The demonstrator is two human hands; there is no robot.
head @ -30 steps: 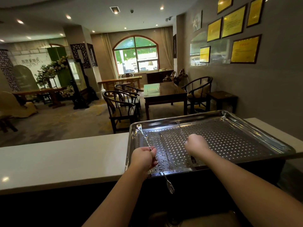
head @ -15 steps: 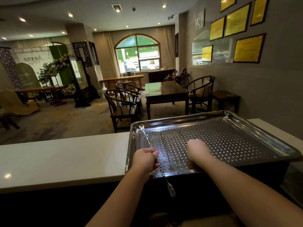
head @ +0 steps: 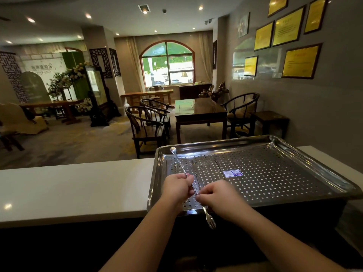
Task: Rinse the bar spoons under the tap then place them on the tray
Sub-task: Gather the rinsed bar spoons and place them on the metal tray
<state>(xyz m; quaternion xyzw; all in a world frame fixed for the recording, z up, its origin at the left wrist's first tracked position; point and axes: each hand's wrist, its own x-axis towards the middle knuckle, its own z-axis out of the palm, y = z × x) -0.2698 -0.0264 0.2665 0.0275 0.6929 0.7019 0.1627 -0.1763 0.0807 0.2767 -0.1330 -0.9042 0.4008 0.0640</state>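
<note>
The white surface is seen running across the view, and the perforated steel tray is set at its right end, its near edge overhanging the dark drop below. Two bar spoons laid on the tray can be made out near its left side, side by side and pointing from the near edge toward the far edge; a small blue-and-white label lies just beside them.

The placing step is judged to be in hand. A third bar spoon is held over the tray's near-left corner, its bowl raised toward the far-left corner and its forked end hanging past the near edge. It is gripped around the upper shaft by the left hand, fingers curled round it, and pinched lower down by the fingertips of the right hand.

What the next move is judged to call for: the spoon is to be lowered flat onto the perforated floor, parallel to the two already there and just left of them, with the forked end brought inside the rim before both grips are eased.

No tap or sink can be seen; the area below the near edge is dark. The lower ends of the laid spoons are hidden behind the hands, and their shafts are hard to separate from the holes and glare. Whether more spoons remain cannot be told.
</note>
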